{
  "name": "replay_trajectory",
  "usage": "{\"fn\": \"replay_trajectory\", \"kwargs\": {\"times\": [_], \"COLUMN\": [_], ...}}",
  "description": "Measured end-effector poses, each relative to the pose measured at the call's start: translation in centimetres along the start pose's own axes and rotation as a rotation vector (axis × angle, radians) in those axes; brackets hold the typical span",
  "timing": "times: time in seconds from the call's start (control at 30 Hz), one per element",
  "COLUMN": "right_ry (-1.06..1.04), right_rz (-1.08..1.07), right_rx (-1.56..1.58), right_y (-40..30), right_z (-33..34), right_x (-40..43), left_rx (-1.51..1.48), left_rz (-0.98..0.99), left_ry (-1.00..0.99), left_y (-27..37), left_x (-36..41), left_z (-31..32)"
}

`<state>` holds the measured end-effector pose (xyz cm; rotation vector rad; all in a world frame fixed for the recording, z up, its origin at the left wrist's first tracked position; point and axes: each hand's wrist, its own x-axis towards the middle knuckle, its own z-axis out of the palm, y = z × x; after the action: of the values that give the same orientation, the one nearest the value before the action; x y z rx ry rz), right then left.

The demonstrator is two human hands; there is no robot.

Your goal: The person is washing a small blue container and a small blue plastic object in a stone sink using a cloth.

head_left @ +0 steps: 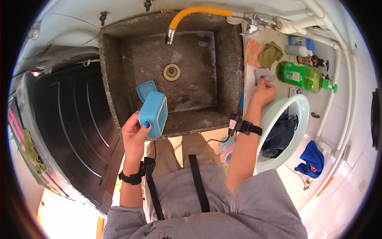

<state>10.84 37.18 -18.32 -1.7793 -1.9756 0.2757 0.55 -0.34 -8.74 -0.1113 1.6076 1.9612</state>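
Observation:
My left hand [134, 137] grips a light blue plastic box [151, 109] by its lower end, thumb across the near side. The box is tilted above the near left corner of the stone sink [228, 74]. Its blue lid [146, 89] hangs open at the far end, over the basin. On the ledge to the right of the sink, a fingertip of my right hand [264, 92] touches a small grey cloth or scouring pad [264, 73]. Whether the fingers pinch it is hard to see.
An orange hose tap [203, 11] arches over the sink. Pink [253, 52] and olive [270, 54] cloths lie on the ledge by a green detergent bottle [301, 76] and several smaller bottles. A pale basin [303, 119] of dark clothes leans near my right forearm. A black appliance [68, 113] stands left.

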Motion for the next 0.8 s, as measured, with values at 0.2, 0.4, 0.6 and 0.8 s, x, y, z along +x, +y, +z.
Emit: {"fn": "replay_trajectory", "kwargs": {"times": [0.2,0.4,0.6,0.8], "right_ry": [0.088,-0.432,-0.956,-1.302], "right_rz": [-0.199,-0.076,-0.076,-0.261], "right_rx": [0.151,0.898,1.438,1.521], "right_y": [-3.6,-11.7,-17.4,-21.2], "right_z": [-1.4,-9.8,-19.9,-26.4], "right_x": [-1.8,-6.5,-9.9,-14.6], "left_rx": [-0.175,-0.390,-0.452,-0.495], "left_rz": [-0.016,-0.010,-0.023,-0.075], "left_ry": [-0.030,-0.160,-0.234,-0.281], "left_y": [5.3,11.7,16.7,19.0], "left_x": [-2.9,-5.8,-7.9,-8.1], "left_z": [0.1,0.3,2.3,4.5]}}
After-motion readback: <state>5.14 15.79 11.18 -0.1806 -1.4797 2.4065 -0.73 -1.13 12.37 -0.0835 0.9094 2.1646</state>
